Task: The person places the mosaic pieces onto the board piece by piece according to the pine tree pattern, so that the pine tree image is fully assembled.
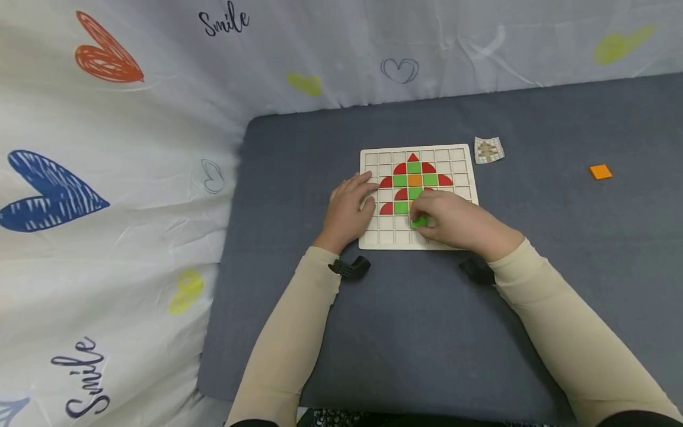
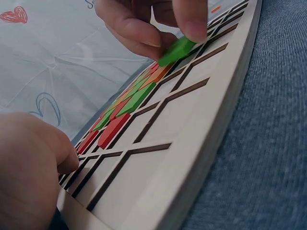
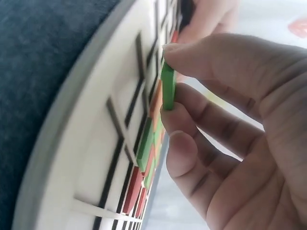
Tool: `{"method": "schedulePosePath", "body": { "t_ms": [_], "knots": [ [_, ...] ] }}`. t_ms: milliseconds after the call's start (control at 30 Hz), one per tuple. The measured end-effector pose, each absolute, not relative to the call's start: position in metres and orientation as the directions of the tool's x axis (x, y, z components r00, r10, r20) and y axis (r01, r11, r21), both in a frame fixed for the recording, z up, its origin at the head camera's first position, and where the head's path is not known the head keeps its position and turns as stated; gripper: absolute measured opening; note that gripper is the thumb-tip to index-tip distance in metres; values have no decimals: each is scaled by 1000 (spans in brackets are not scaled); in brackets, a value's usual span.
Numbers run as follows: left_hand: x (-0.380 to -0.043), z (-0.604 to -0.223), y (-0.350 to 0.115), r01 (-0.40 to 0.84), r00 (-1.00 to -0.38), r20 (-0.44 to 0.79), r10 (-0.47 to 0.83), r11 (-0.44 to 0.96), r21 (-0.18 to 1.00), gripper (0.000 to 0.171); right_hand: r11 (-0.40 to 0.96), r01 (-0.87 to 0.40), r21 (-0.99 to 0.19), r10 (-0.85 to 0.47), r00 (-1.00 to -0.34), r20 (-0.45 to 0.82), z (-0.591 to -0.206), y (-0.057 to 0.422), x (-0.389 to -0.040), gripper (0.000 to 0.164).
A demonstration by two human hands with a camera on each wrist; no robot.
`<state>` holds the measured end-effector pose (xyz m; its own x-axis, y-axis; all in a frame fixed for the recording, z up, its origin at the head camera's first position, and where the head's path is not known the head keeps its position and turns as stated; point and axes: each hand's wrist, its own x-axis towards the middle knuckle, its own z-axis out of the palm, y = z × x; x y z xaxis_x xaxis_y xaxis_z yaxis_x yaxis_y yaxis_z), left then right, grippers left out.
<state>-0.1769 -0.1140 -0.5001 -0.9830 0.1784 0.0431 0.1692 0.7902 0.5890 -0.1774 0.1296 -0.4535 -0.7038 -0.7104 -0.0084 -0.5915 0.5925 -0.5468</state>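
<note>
A white grid board (image 1: 373,238) lies on the table, with red, green and orange tiles set in its cells in a tree-like pattern. My right hand (image 1: 461,222) pinches a green square tile (image 3: 168,86) between thumb and fingers, tilted just above the board's lower middle cells. In the left wrist view, an orange tile (image 2: 160,74) sits in the grid right beneath that pinched piece. My left hand (image 1: 349,210) rests on the board's left edge, fingers spread and fairly straight. Part of the right side of the pattern is hidden under my right hand.
A small pattern card (image 1: 488,150) lies beside the board's upper right corner. Farther right on the grey table (image 1: 533,207) is a loose orange square tile (image 1: 600,172). A white printed curtain (image 1: 352,53) hangs behind and to the left.
</note>
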Motion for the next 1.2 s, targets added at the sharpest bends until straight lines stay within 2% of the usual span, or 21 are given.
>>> {"method": "schedulePosePath", "body": {
  "t_ms": [533, 1033, 1200],
  "knots": [
    [-176, -501, -114, 174, -983, 54, 177, 783, 597, 39, 565, -624, -540, -726, -687, 35, -456, 131, -175, 16],
    [-176, -499, -114, 172, -982, 47, 180, 775, 608, 40, 568, -633, -526, -723, -689, 48, -458, 134, -175, 11],
    [-176, -499, -115, 174, -982, 50, 181, 772, 611, 40, 589, -619, -519, -706, -707, 43, -455, 142, -177, 10]
  ]
}}
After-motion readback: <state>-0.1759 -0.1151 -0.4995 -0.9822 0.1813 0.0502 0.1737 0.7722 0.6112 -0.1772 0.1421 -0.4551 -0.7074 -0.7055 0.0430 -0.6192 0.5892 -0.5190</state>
